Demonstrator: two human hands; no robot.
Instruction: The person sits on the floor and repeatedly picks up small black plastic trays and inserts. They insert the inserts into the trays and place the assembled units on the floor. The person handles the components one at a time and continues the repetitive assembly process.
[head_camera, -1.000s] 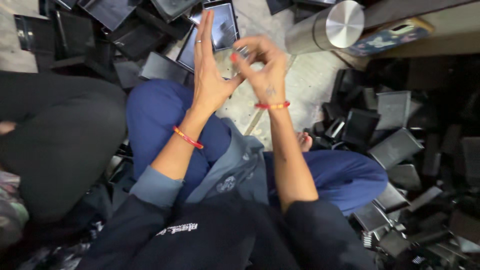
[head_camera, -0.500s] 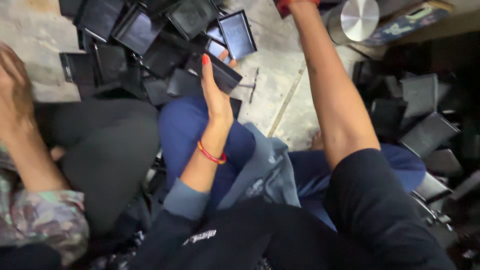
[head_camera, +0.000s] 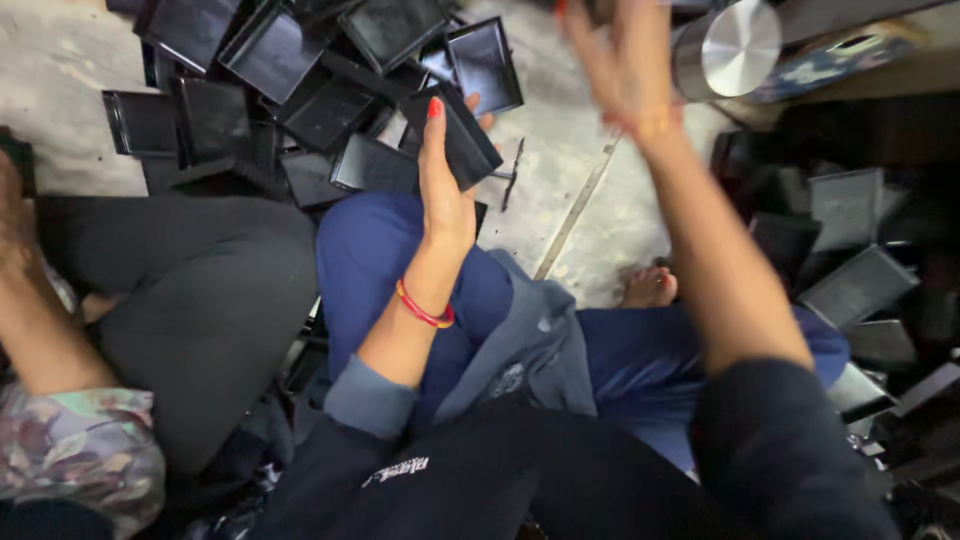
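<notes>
One tray in hand, loads piled ahead
Left hand (head_camera: 445, 195) grips a black tray (head_camera: 462, 135) edgewise; right hand (head_camera: 625, 70), blurred, spreads empty above it.

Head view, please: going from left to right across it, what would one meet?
Another person's patterned sleeve → heap of black trays → left hand holding a black tray → raised, blurred right hand → shiny metal cylinder → dark trays.
</notes>
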